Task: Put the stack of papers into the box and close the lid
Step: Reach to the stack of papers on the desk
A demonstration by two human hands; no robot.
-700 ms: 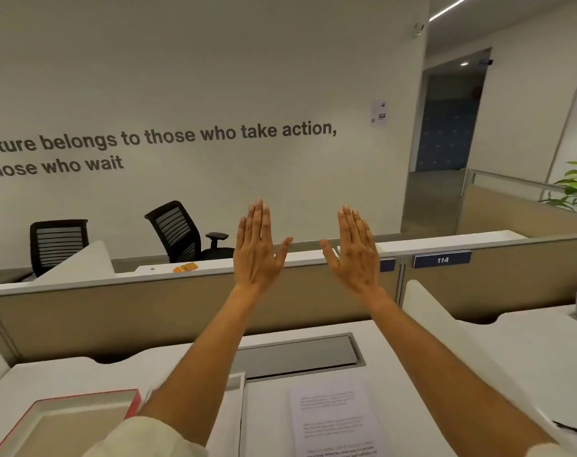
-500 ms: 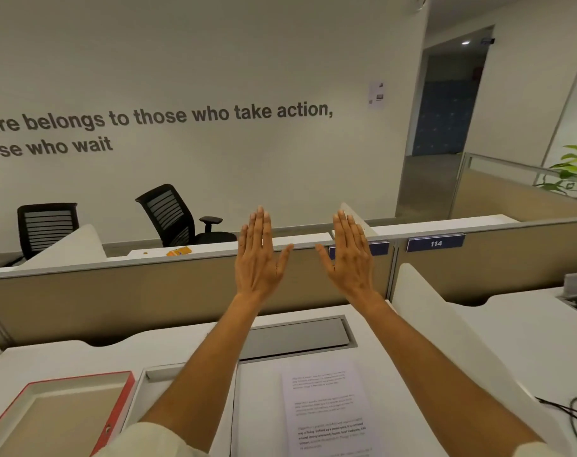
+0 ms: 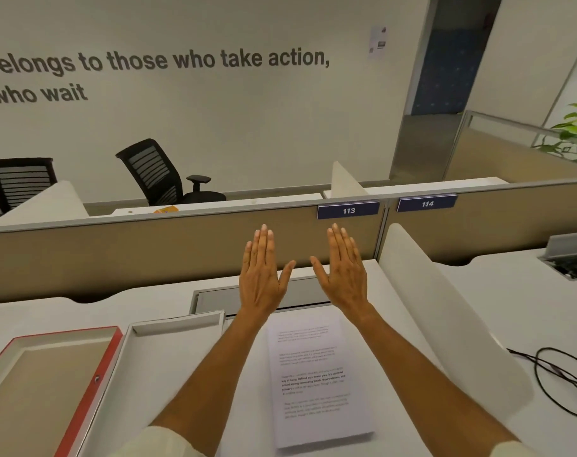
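A stack of printed white papers (image 3: 316,380) lies flat on the white desk between my forearms. To its left sits an open box (image 3: 168,374) with white walls, and hinged beside it lies its red-edged lid (image 3: 49,374), inside facing up. My left hand (image 3: 260,275) and my right hand (image 3: 344,272) are held out flat above the far part of the desk, backs toward me, fingers straight and thumbs spread. Neither hand touches or holds anything.
A grey cable hatch (image 3: 221,298) is set into the desk behind the papers. A beige partition (image 3: 148,252) with labels 113 and 114 closes the far edge. A white divider (image 3: 445,308) stands at right, with black cables (image 3: 564,380) beyond it. Two office chairs stand behind.
The view has tilted down and both hands have lowered toward the desk. More of the box, lid and papers shows. Both hands stay flat and empty.
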